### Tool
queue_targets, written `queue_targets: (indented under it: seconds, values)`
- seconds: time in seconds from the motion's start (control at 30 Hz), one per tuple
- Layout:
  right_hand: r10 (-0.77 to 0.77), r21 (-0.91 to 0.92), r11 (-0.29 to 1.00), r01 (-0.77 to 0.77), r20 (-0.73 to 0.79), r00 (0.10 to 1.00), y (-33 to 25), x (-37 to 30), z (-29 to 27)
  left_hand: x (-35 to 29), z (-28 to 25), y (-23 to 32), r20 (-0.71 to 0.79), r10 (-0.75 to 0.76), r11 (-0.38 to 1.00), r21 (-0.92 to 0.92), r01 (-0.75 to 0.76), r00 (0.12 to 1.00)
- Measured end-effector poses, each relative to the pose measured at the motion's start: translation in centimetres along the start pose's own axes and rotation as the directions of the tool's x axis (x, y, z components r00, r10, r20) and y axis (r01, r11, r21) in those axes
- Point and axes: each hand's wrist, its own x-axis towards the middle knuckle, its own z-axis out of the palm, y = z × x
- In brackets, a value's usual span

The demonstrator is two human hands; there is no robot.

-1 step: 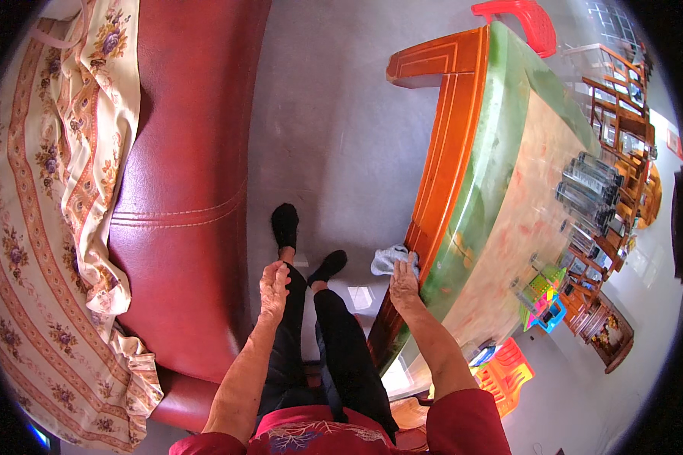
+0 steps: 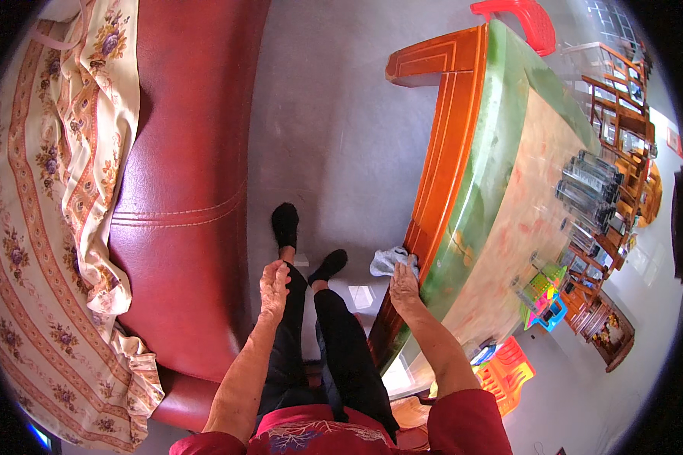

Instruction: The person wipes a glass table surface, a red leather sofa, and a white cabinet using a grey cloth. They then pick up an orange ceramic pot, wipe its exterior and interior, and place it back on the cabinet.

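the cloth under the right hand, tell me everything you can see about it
The cloth is a small, pale grey-white rag, soft and crumpled into a loose wad. It sits against the orange wooden edge of the table, at the side nearest the person. The right hand presses on it from behind, fingers over its right part, so only the left half shows. It bulges out past the table edge above the grey floor. No pattern can be made out.

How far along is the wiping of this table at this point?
Done: the pictures cannot show which parts are already wiped; the green top looks glossy. In hand: the right hand presses a pale cloth against the orange wooden edge near its corner. The left hand hangs free above the leg. Left: the far end with the clear bottles looks unreached.
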Motion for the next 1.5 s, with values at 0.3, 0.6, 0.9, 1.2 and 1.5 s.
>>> queue_targets:
  seconds: [0.3,0.6,0.9,1.2,1.5]
  values:
    - [-0.002,0.142,0.989,0.032,-0.208,0.978,8.2,-8.0,-6.1,-0.2,2.6,-0.9,0.054,-0.019,0.999,0.040,0.017,0.998]
    - [0.899,0.910,0.414,-0.011,-0.407,0.160,19.8,-13.8,-7.4,0.8,5.2,-0.2,0.190,0.111,0.962,0.224,-0.153,0.976]
    - [0.981,0.989,0.134,-0.062,-0.124,0.147,23.0,-9.6,-5.6,2.4,11.6,7.0,0.251,0.241,0.889,0.331,-0.317,0.937]
    - [0.985,0.982,-0.174,-0.067,0.175,0.003,34.1,-7.8,0.4,-1.4,29.7,21.4,0.241,0.560,0.712,0.349,-0.610,0.792]
    - [0.969,0.964,-0.247,-0.099,0.243,-0.046,44.0,-7.6,4.7,-2.2,38.5,25.7,0.161,0.654,0.521,0.612,-0.595,0.739]
